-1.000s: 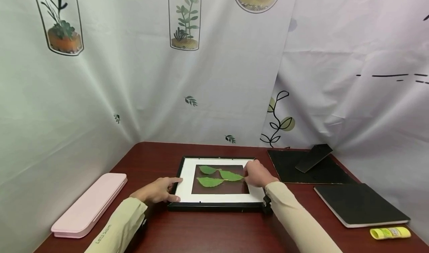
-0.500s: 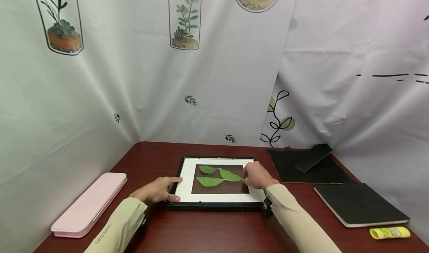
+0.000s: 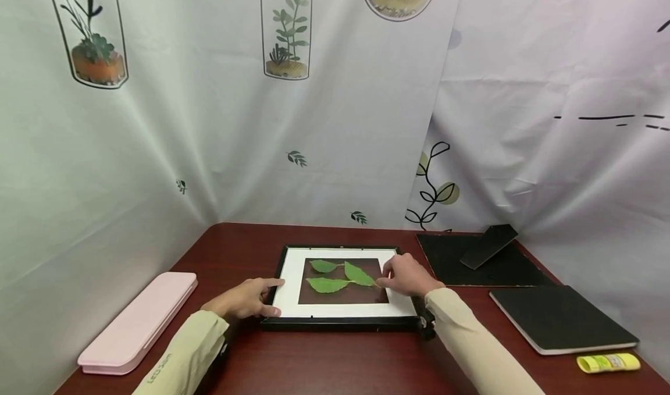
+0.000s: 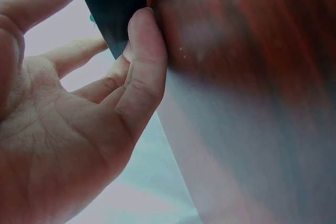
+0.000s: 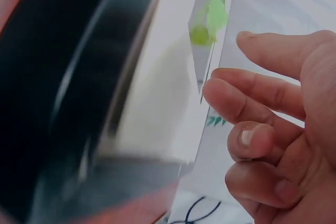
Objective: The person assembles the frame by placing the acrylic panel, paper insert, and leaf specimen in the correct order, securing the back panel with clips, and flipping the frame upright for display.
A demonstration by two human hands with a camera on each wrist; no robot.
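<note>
A black picture frame (image 3: 340, 324) with a white mat (image 3: 289, 293) lies on the table. Three green leaves show inside the mat's window: one upper left (image 3: 323, 266), one lower left (image 3: 327, 285) and one on the right (image 3: 358, 273). My left hand (image 3: 246, 297) holds the frame's left edge, two digits over its top. In the left wrist view, fingers (image 4: 144, 45) curl at the black edge. My right hand (image 3: 407, 274) is over the mat's right side, fingertips right at the right leaf's stem. In the right wrist view its thumb and index finger stand apart, other fingers bent.
To the left lies a pink case (image 3: 141, 319). A black backing board (image 3: 445, 258) with a stand leg (image 3: 489, 246) is at the back right. In front of it lie a black-covered book (image 3: 562, 319) and a yellow glue stick (image 3: 608, 362). Printed curtains hang behind.
The right leaf has turned, its stem end swinging toward the front. My right hand has shifted slightly right. The left hand keeps its place on the frame.
</note>
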